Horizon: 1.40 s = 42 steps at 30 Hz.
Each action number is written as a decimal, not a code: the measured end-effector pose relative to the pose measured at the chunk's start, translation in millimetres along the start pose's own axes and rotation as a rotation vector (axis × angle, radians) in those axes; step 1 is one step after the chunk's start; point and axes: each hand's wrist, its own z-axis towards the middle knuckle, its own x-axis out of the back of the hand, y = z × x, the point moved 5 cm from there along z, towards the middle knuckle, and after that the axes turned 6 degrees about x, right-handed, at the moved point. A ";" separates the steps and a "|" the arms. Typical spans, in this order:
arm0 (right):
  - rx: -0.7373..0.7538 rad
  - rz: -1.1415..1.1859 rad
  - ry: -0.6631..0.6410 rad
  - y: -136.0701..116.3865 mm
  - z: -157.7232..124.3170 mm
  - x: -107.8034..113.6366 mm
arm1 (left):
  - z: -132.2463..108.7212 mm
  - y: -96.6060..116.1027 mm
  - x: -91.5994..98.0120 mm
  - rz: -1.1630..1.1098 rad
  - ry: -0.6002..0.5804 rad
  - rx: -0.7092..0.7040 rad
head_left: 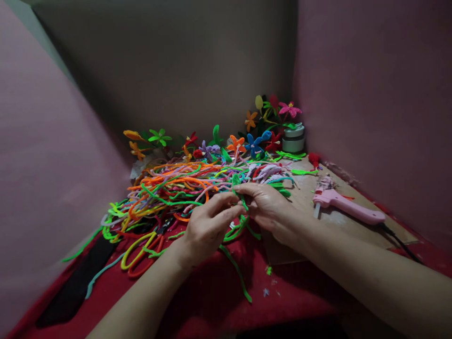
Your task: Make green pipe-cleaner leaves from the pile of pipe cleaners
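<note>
Near the middle of the view, my left hand (pixel 208 226) and my right hand (pixel 270 209) meet over the red cloth. Between their fingertips is a green pipe cleaner (pixel 236 180), whose looped top stands above the fingers while a short end hangs below. Both hands are closed around it in a pinch. More green pipe cleaners (pixel 237 269) trail beneath the hands onto the cloth. Behind my left hand spreads a large tangled pile of colored pipe cleaners (pixel 176 181). My right palm is partly hidden.
A pink glue gun (pixel 348 206) lies on a brown board (pixel 374 233) at the right, its cord trailing off. Scissors (pixel 141 249) with yellow and red handles lie left. Pipe-cleaner flowers (pixel 254 145) and a pale jar (pixel 294 139) stand behind. A black strip (pixel 76 282) rests front left.
</note>
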 end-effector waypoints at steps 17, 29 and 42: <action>0.040 -0.130 -0.047 0.3 -4.8 -0.9 | 6.0 -21.2 13.4 -0.357 0.103 0.585; 0.187 -0.435 -0.120 -4.0 -4.5 -1.0 | 13.7 -9.6 11.6 0.239 -0.119 0.384; 0.319 -0.662 -0.101 -11.0 -11.5 -4.1 | 10.9 -8.5 3.3 0.498 -0.183 0.303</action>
